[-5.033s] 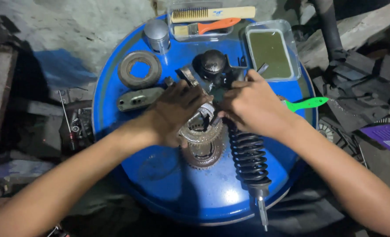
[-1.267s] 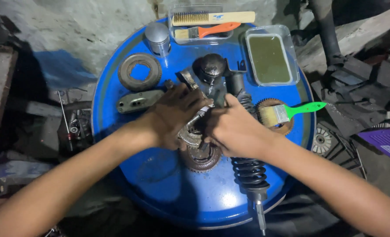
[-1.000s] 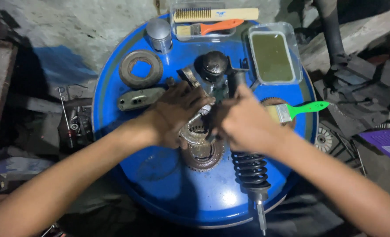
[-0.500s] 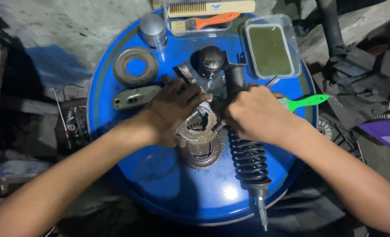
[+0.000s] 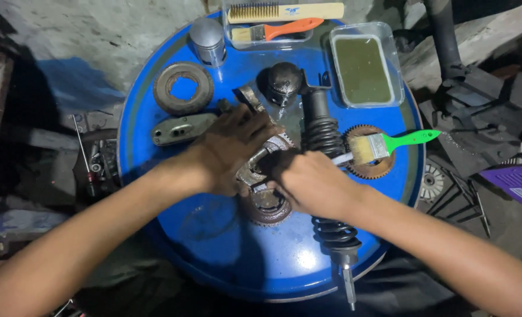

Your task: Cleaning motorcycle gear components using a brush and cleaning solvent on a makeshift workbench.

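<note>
A rusty gear assembly stands at the middle of a blue drum top, over a toothed ring. My left hand lies over its left side and grips it. My right hand is clenched against its right side, and a thin pale handle sticks out of the fist. What that handle belongs to is hidden. A black coil-spring shock absorber runs under my right hand from back to front.
A green-handled paintbrush rests on a brown sprocket at the right. Behind are a tray of green liquid, a wire brush, an orange-handled brush, a piston, a rubber ring and a grey cover. Scrap parts surround the drum.
My right hand has slid down and left along the gear assembly, uncovering the green-handled brush. My left hand has stayed on the assembly.
</note>
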